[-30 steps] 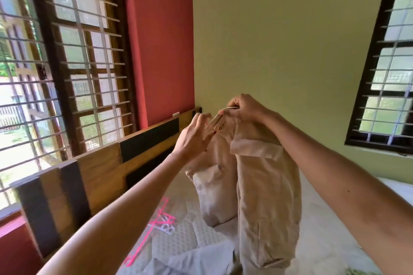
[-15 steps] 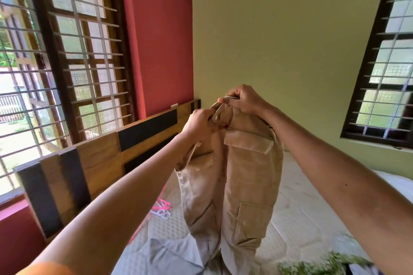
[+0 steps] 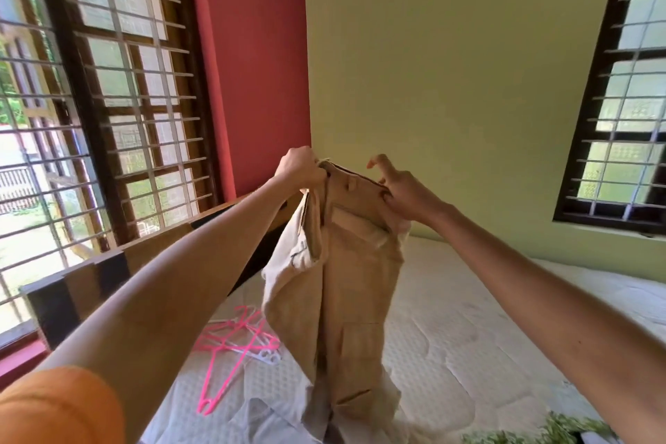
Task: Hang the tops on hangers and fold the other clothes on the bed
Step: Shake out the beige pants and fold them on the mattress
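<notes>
Beige cargo trousers [image 3: 346, 292] hang in the air in front of me, waistband up, legs dangling down to the bed. My left hand [image 3: 301, 168] grips the left end of the waistband in a fist. My right hand [image 3: 400, 191] pinches the right end of the waistband, with two fingers sticking up free. Pink and white plastic hangers [image 3: 238, 346] lie in a loose heap on the white mattress [image 3: 450, 353], below and left of the trousers. A pale grey garment [image 3: 259, 418] lies crumpled under the trouser legs.
A wooden headboard [image 3: 108, 274] with dark panels runs along the left side, below a barred window [image 3: 90, 101]. Another barred window [image 3: 627, 112] is in the green wall at right. A green-and-white patterned cloth [image 3: 533, 433] lies at the bottom right.
My hands have moved apart along the waistband, spreading the trousers wider. The trousers have turned and hang flatter. The view has tipped down, showing more of the bed and hangers.
</notes>
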Demonstrator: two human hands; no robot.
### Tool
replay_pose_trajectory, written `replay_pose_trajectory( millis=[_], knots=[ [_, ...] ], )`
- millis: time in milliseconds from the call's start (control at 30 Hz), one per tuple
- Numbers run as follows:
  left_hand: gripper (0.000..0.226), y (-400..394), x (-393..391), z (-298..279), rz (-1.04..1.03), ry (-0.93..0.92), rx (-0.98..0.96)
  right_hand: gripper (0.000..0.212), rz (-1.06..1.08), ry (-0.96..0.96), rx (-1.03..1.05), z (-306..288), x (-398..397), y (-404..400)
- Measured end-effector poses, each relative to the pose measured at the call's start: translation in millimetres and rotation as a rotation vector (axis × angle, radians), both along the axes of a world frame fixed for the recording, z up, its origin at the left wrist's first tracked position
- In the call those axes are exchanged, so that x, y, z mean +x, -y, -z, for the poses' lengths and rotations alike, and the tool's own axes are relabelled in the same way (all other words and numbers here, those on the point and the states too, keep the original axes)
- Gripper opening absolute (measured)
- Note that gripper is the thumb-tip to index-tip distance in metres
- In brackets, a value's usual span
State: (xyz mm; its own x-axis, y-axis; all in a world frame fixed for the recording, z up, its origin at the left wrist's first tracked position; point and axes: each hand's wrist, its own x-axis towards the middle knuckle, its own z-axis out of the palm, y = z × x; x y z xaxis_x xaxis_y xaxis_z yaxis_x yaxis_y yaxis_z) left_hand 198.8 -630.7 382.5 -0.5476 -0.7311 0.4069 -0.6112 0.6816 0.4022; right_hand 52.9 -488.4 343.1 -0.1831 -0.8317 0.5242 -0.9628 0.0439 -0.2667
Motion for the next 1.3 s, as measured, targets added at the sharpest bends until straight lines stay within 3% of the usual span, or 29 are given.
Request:
replay_pose_trajectory(
  millis=[67, 167, 200, 267, 300, 400, 433, 533, 633, 700, 833, 867, 933, 1033, 1067, 1200, 1300],
  knots=[
    [0.015, 15, -3, -9, -0.011, -0.097, 0.123, 0.034, -0.055, -0.022, 0.066, 8, 11, 16],
    [0.018, 37, -9, -18, -0.04, -0.246, 0.263, 0.024, -0.002, 0.174, 0.164, 6, 41, 43],
    [0.02, 48, -11, -20, -0.052, -0.297, 0.284, 0.03, 0.0, 0.319, 0.183, 4, 53, 54],
    [0.019, 70, -11, -22, -0.082, -0.36, 0.32, 0.062, 0.008, 0.497, 0.214, -2, 73, 77],
    [0.018, 80, -11, -23, -0.085, -0.392, 0.349, 0.067, 0.042, 0.449, 0.252, -4, 78, 89],
    [0.022, 115, -5, -26, -0.079, -0.476, 0.461, 0.027, 0.256, 0.142, 0.299, -10, 84, 119],
    [0.021, 130, -2, -31, -0.067, -0.511, 0.492, 0.018, 0.308, 0.128, 0.251, -18, 81, 130],
    [0.026, 167, 6, -46, 0.007, -0.6, 0.6, 0.019, 0.358, 0.261, 0.061, -52, 59, 149],
    [0.064, 184, 9, -67, 0.258, -0.551, 0.63, 0.02, 0.35, 0.394, -0.187, -87, 41, 164],
    [0.089, 195, 15, -83, 0.376, -0.42, 0.42, 0.013, 0.318, 0.47, -0.333, -110, 35, 173],
    [0.057, 215, 20, -108, 0.487, -0.262, 0.031, 0.023, 0.294, 0.434, -0.51, -153, 28, 175],
    [0.045, 217, 22, -119, 0.518, -0.282, 0.02, 0.027, 0.274, 0.425, -0.536, -163, 27, 174],
    [0.028, 213, 31, -140, 0.638, -0.269, 0.197, 0.026, 0.176, 0.513, -0.457, -180, 22, 164],
    [0.013, 209, 39, -163, 0.672, -0.175, 0.318, 0.018, 0.112, 0.586, -0.059, -206, 19, 138],
    [0.008, 206, 37, -166, 0.644, -0.199, 0.294, 0.016, 0.12, 0.543, -0.055, -213, 19, 134],
    [0.011, 188, 7, -166, 0.638, -0.602, 0.33, 0.032, 0.154, 0.44, -0.522, -216, 9, 139],
    [0.038, 178, -6, -162, 0.717, -0.546, 0.398, 0.056, 0.068, 0.698, -0.482, -197, 4, 128]
  ],
)
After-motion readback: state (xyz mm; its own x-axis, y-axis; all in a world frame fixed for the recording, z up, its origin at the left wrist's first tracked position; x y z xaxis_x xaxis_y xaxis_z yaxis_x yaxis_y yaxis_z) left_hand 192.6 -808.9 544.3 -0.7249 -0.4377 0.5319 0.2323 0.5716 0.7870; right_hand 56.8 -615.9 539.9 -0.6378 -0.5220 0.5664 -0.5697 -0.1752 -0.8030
